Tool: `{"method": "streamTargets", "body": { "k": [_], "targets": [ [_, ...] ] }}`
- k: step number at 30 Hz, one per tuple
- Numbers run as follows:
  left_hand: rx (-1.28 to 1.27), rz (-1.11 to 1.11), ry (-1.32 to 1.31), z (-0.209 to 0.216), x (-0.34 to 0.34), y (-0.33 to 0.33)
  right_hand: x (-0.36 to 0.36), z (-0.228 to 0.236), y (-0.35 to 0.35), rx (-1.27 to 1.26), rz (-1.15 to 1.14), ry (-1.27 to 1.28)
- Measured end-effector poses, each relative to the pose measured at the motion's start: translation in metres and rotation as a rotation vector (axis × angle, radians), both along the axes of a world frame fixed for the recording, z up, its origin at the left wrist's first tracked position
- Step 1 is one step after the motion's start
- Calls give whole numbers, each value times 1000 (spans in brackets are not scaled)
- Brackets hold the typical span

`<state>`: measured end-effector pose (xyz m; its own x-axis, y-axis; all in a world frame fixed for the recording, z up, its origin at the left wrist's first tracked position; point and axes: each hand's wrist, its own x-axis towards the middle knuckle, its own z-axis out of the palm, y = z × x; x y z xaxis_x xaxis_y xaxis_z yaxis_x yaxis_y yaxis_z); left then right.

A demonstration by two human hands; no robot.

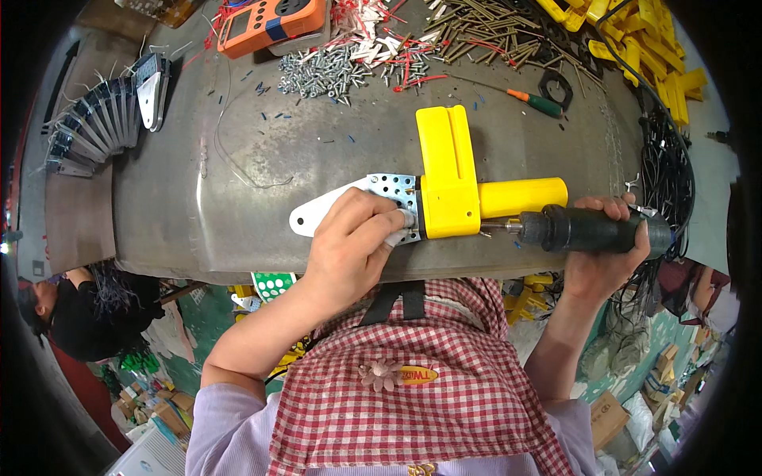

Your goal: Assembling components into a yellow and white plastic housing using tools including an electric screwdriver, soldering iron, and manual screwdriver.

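Note:
My left hand (pixel 349 242) is closed on the perforated metal bracket (pixel 391 185), its fingertips close to the yellow plastic housing. A white plate (pixel 324 208) with a rounded end and a hole sticks out to the left. The yellow plastic housing (pixel 446 174), with a round yellow handle (pixel 524 197), lies against the bracket's right side. My right hand (pixel 607 266) is wrapped round a dark power screwdriver (pixel 575 230), held level. Its bit points left and reaches the housing's lower right edge; whether it sits in a screw I cannot tell.
Along the far side lie a heap of silver screws (pixel 321 71), long brass-coloured bolts (pixel 484 32), an orange meter (pixel 270 28) and a hand screwdriver (pixel 540 103). Yellow parts (pixel 667 63) pile up far right, above black cables (pixel 663 170). Finished-looking metal blades (pixel 103 119) stand in a row at left.

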<state>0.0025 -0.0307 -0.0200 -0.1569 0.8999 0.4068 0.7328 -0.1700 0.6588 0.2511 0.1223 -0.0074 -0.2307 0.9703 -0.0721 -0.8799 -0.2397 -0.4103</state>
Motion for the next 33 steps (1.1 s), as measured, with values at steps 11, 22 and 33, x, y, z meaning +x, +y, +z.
{"method": "streamTargets", "body": {
  "k": [11,22,33],
  "targets": [
    [13,-47,-17,0,-4,1,-4,10,-6,-43,-14,-167],
    [26,19,-1,-4,-2,-5,-9,12,-10,35,39,-122],
    [11,-96,33,-2,-6,-2,-16,11,-12,54,-34,-105]
  ]
}}
